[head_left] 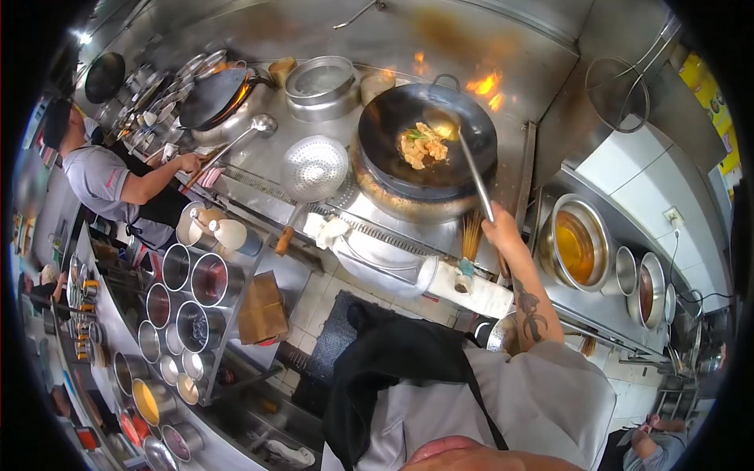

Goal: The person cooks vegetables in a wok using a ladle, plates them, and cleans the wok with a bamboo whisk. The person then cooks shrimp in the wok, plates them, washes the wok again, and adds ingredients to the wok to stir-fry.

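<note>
My right hand (pixel 503 226) is closed round the long handle of a ladle (pixel 473 169). The ladle's bowl rests inside a dark wok (pixel 385 125), beside pieces of golden-brown food (pixel 422 146) with bits of green among them. Flames (pixel 485 85) rise behind the wok's far rim. Just below my right hand stands a bamboo brush (pixel 470 243), bristles up. Nowhere in the frame does my left hand show. A perforated strainer (pixel 314 169) with a wooden handle lies left of the wok.
A bowl of amber liquid (pixel 575 242) stands on the right counter. Several metal seasoning pots (pixel 196 326) fill the rack at left. White cloth (pixel 338 230) lies along the stove's front edge. A co-worker (pixel 118 173) holds another ladle (pixel 236 141) near a second wok (pixel 212 98).
</note>
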